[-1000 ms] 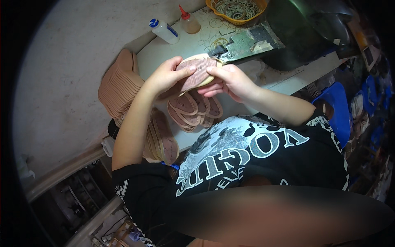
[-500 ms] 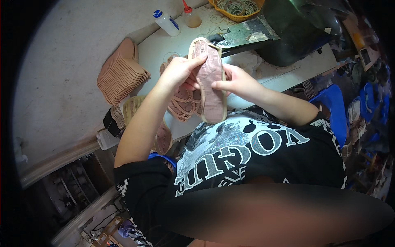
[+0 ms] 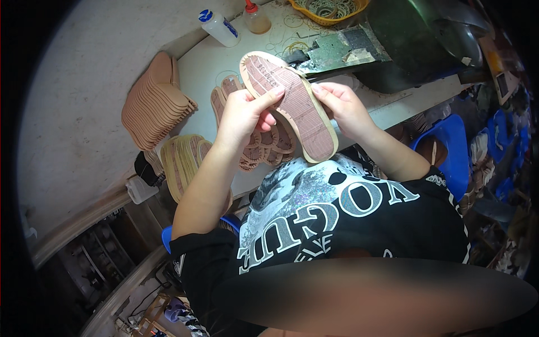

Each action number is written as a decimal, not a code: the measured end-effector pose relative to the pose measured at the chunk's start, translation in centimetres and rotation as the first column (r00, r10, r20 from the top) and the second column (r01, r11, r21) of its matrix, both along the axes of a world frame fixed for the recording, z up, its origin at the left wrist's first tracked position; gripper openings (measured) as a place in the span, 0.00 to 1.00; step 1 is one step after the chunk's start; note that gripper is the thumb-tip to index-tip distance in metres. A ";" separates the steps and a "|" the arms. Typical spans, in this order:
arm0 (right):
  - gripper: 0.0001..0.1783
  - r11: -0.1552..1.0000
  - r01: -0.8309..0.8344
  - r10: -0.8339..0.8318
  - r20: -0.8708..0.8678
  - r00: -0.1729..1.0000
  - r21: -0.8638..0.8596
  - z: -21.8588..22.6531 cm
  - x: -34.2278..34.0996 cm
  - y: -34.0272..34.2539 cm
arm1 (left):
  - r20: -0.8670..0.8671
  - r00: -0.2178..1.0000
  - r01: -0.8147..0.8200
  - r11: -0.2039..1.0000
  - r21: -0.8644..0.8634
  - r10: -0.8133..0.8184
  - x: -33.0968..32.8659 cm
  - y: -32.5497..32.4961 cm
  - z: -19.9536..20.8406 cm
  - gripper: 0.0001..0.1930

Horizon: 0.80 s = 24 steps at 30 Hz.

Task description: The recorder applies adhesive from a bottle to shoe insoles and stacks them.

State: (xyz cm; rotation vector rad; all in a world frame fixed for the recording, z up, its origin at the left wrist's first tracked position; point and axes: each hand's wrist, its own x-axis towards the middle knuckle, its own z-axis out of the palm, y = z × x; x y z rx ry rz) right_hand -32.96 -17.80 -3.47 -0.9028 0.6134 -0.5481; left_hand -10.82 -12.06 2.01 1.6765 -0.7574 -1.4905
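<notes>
Between my two hands I hold a shoe insole (image 3: pixel 300 106), its pinkish-brown underside facing me and a pale beige folded edge running round it. My left hand (image 3: pixel 250 114) is closed on its left side, thumb pressed on the underside. On the opposite edge, my right hand (image 3: pixel 343 106) pinches with the thumb near the upper half. Below and behind the left hand, a spread of similar insoles (image 3: pixel 264 147) lies overlapping on the white table. Another bundle of insoles with yellowish edges (image 3: pixel 182 163) sits beside my left forearm.
A tall stack of tan sole-shaped pieces (image 3: pixel 154 106) stands at the left. Toward the back are a white bottle (image 3: pixel 220 29), a red-tipped squeeze bottle (image 3: pixel 257 19), a yellow basket (image 3: pixel 323 20) of rubber bands and a green board (image 3: pixel 339 51). A blue chair (image 3: pixel 452 151) is at right.
The insole has tilted, its top leaning further left and its lower end swinging right. My right hand has shifted up and right along its edge. More of the insoles behind now show.
</notes>
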 end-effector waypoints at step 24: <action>0.16 0.967 0.028 -0.035 0.022 0.999 0.254 2.2 4.9 1.3 | 0.873 0.486 0.524 0.786 -0.328 0.040 8.2 -11.1 -1.1 0.49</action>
